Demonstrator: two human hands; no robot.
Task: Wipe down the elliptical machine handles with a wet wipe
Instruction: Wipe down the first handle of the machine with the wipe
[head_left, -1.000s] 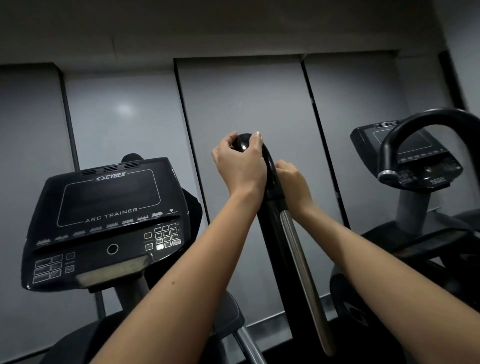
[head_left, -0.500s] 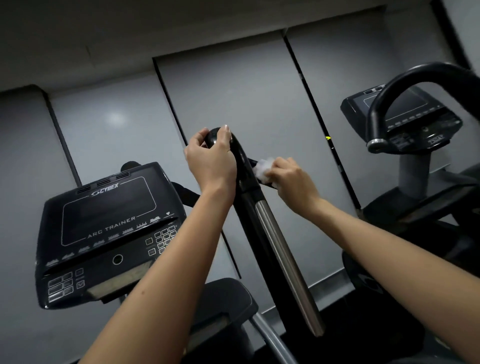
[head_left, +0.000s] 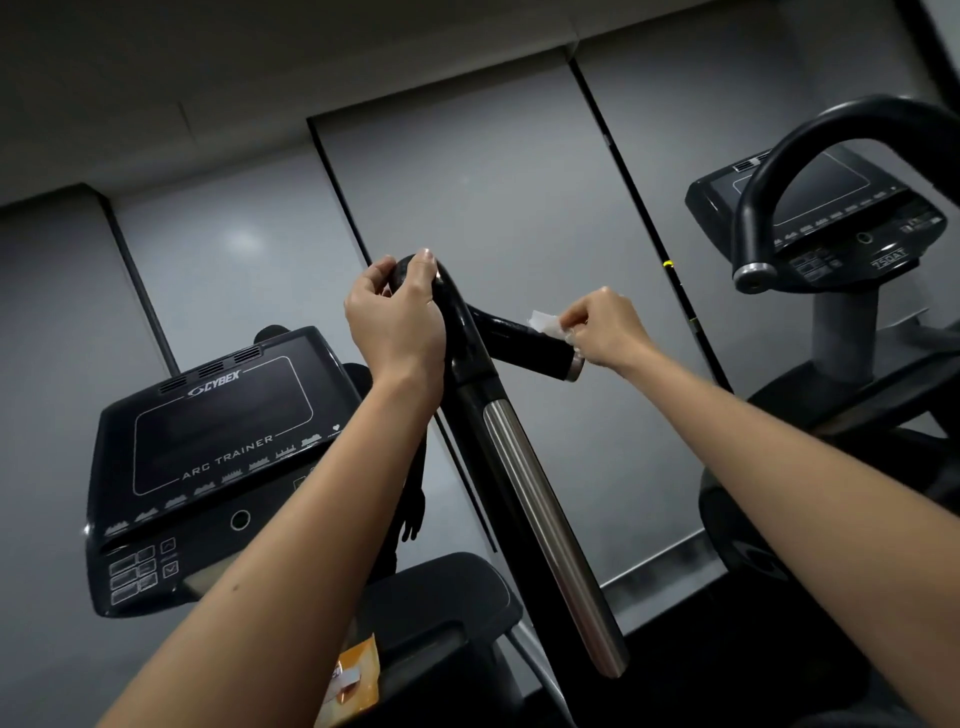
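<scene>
Near the capped end of the handle (head_left: 519, 340), the right hand (head_left: 605, 330) pinches the wet wipe (head_left: 544, 321) against it; the left hand (head_left: 400, 322) curls round the top bend. Limp and wet, the wipe probably wants bunching under firm pressure.

Person: left hand (head_left: 397, 317) and right hand (head_left: 605, 325) bare. Forearms bare to frame edge at 7 and 4 o'clock. Visible fingernails short, pale.

Dim, flat light in the gym: a soft glare spot on the far wall (head_left: 241, 242) at left, a bright streak down the handle (head_left: 545, 525). Wall seams (head_left: 624, 171) bow toward the edges; the near bottom falls into shadow.
</scene>
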